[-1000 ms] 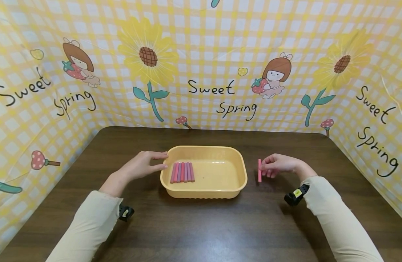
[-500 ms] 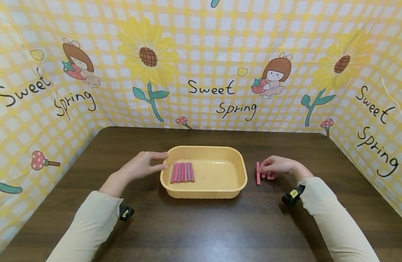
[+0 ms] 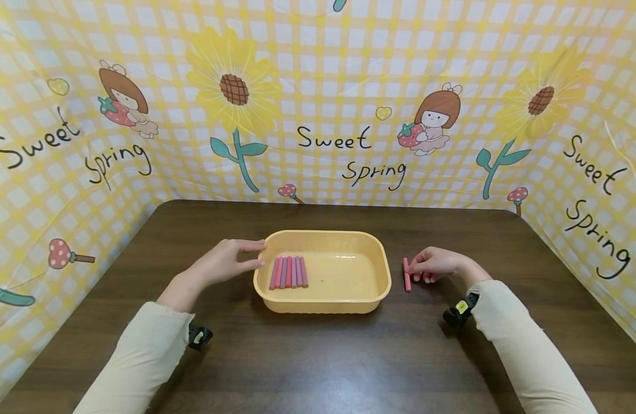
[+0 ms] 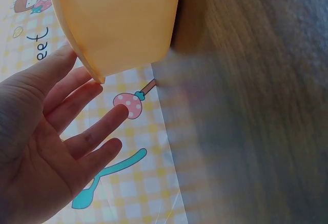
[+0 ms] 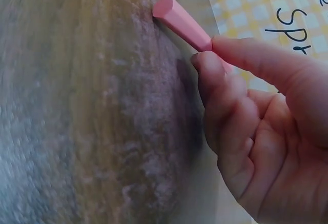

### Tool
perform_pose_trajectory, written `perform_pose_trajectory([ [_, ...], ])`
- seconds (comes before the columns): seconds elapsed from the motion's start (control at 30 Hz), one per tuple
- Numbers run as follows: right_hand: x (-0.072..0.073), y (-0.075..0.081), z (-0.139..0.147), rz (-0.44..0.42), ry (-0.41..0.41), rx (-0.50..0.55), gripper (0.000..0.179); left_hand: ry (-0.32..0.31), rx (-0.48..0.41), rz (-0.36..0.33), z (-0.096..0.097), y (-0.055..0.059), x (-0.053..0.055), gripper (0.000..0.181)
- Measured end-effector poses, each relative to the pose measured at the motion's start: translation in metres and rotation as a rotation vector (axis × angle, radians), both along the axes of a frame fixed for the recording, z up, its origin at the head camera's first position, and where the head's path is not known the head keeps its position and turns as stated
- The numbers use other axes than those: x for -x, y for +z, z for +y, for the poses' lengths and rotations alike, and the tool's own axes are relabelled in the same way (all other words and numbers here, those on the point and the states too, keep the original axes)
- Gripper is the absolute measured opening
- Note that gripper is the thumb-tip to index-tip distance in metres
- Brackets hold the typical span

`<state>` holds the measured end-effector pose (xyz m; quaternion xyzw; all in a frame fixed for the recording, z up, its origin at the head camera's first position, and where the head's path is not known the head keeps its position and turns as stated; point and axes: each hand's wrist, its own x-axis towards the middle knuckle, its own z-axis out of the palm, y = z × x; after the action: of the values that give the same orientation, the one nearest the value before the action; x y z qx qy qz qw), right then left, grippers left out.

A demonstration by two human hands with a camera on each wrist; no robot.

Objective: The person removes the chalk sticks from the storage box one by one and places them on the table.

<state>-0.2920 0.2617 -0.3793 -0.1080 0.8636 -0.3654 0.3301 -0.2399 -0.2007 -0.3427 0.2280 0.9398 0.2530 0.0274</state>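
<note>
Yellow plastic makes up the tub in the middle of the brown wooden table. Inside the tub, on its left side, six pink and purple sticks lie side by side in a neat row. They all touch each other. The right part of the tub has a bare floor.

Behind the table hangs a yellow checked cloth with big sunflowers, little girls holding strawberries, and small mushrooms. The words "Sweet Spring" are written on it in black, in the middle and on both sides.

One more pink stick is on the table, just to the right of the tub but not touching it. It points away from the person. The right hand is right beside it. In the right wrist view, the thumb and first finger pinch the near end of the stick, and the other fingers curl in. The far end of the stick rests on the wood.

The left hand is at the left side of the tub. Its fingers are straight and a little spread, and the fingertips touch the tub's rim. It holds nothing.

Both arms have cream sleeves, and a small black camera sits at each wrist.
</note>
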Motion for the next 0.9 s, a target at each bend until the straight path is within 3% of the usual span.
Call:
perform_pose_trajectory([
  [0.9,-0.0013,0.0009,-0.0070,0.060,-0.068,-0.091,0.028,-0.008,-0.014,0.005,0.0003,-0.0017,0.0003,0.047],
])
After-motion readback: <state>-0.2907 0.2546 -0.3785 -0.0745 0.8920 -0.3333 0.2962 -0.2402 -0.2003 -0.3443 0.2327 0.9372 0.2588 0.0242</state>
